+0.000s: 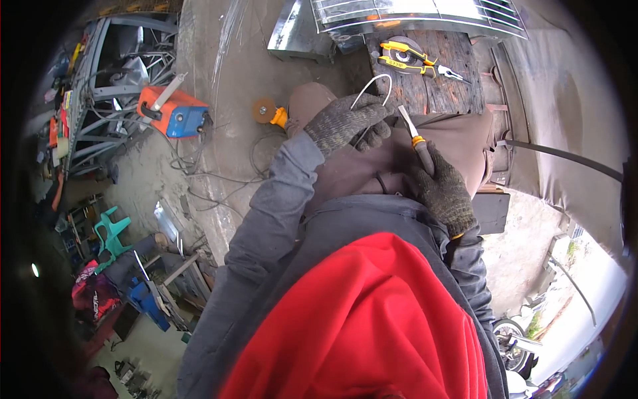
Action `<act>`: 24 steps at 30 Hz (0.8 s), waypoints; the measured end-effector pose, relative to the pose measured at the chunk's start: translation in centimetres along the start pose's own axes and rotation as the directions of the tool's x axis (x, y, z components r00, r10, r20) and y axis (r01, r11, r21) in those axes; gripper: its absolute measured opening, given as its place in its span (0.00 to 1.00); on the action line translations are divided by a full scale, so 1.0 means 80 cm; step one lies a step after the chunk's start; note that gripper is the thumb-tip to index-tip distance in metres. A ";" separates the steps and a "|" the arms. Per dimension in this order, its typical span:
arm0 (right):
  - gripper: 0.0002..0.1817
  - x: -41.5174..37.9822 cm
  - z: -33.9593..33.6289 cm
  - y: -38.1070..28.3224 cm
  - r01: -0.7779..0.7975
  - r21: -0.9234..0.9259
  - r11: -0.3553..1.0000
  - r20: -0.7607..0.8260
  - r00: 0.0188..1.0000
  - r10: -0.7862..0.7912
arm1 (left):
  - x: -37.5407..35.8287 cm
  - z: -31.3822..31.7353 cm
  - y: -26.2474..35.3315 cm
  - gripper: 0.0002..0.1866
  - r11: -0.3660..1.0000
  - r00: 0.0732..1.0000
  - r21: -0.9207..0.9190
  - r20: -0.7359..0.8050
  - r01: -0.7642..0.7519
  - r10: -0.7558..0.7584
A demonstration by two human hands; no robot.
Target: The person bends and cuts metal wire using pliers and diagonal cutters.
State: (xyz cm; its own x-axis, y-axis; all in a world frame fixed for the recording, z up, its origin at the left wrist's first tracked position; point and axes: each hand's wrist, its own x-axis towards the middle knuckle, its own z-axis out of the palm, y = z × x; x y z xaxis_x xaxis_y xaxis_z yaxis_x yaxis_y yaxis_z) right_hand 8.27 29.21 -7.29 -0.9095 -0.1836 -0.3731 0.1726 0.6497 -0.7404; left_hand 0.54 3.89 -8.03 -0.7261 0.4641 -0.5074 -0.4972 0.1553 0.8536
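Note:
My gloved left hand point(349, 123) is closed around a thin white wire point(388, 83), which bends in a loop above the fingers. In my gloved right hand point(445, 193) is a flat-bladed tool point(417, 138) with a grey and yellow handle. Its shiny blade points up toward the wire loop, and a small gap seems to separate the two. Both hands are over my lap. Just beyond them, yellow and black long-nose pliers point(428, 68) lie on a dark wooden block point(458, 100), beside a round disc point(403, 56).
An angle grinder point(279, 118) with a brown disc lies left of my knee. Cables point(216, 174) run across the floor toward an orange and blue machine point(176, 114). Metal grating point(419, 16) stands behind the block. A green plastic stool point(113, 233) is at the far left.

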 end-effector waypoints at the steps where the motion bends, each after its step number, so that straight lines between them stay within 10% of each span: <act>1: 0.31 -0.002 0.000 0.001 -0.040 0.118 0.992 0.033 0.999 0.037 | -0.011 0.004 0.006 0.32 0.959 0.999 -0.281 0.023 -0.028 0.036; 5: 0.31 -0.007 -0.014 -0.010 -0.107 0.150 0.983 0.109 0.990 0.092 | -0.031 0.024 0.024 0.52 0.814 0.990 -0.574 0.039 -0.087 0.134; 17: 0.31 -0.012 -0.004 0.012 -0.127 0.209 0.970 0.132 0.986 0.100 | -0.024 0.039 0.025 0.35 0.297 1.000 -0.955 0.015 0.015 -0.001; 24: 0.30 -0.013 -0.006 -0.007 -0.173 0.221 0.960 0.153 0.978 0.141 | -0.018 0.026 0.010 0.37 0.550 0.978 -0.834 0.075 -0.045 0.194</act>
State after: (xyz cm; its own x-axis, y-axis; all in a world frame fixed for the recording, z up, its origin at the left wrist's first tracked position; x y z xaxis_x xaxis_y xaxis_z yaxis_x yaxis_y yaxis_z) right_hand 8.98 29.40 -6.21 -0.8072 -0.2005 -0.5551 0.4068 0.4925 -0.7694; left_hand 2.20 5.15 -6.38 -0.7709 0.5498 -0.3215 -0.6369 -0.6630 0.3934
